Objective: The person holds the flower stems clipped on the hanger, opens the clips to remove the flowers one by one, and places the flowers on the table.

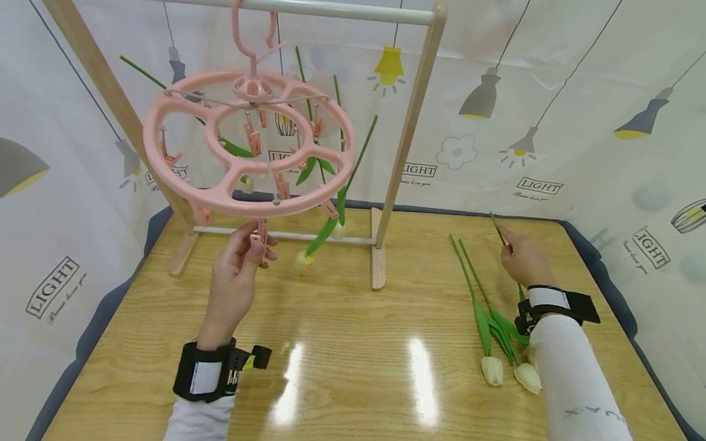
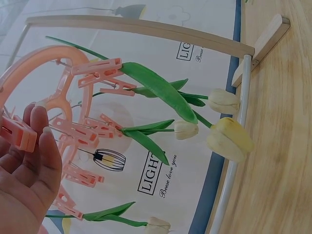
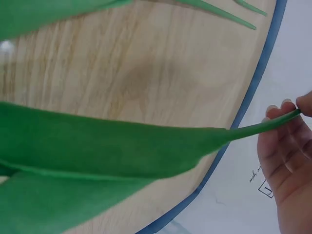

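A pink round clip hanger hangs from a rack, with clothespins all round it. At its front edge my left hand holds one pink clothespin between thumb and fingers; no stem shows in that pin. Several artificial tulips hang heads down from other pins, among them a yellowish one and a white one. Over on the right, my right hand pinches the green stem of another tulip near its end. That tulip's head is hidden behind the forearm in the head view.
White tulips with green stems lie on the wooden table, left of my right forearm. The rack has wooden posts, a white top bar and wooden feet. A lamp-patterned backdrop encloses the table.
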### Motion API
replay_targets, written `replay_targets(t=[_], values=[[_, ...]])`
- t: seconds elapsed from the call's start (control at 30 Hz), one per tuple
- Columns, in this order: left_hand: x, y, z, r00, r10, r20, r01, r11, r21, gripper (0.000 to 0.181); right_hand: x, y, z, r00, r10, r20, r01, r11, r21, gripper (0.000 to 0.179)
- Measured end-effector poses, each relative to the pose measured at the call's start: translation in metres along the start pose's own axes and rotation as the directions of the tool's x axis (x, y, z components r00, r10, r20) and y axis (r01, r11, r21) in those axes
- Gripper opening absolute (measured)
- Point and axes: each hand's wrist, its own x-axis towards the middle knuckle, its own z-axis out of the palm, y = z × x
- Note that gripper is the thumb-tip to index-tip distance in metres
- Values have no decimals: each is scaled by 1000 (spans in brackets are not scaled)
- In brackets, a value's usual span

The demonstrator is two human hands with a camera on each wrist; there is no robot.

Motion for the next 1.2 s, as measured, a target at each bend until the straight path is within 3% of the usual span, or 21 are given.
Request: replay_targets(t=[0.17,0.4,0.63,1.2], values=[[0,0,0,1000,-7,2,7,1000,2,38,-3,-9,3,991,12,133,-14,1000,12,64],[-1,0,0,999,-32,2,32,999,1,39,-6,-11,25,990,-14,139,20,999,-41,60],[-1,1,1,999,-34,5,34,999,-3,39,-12,-12,38,964,54,261,-53,999,-12,63],[1,-1,3,1000,-18,-14,18,1000,-6,38,-11,-9,50,960,97,264,-103,995,10,64]])
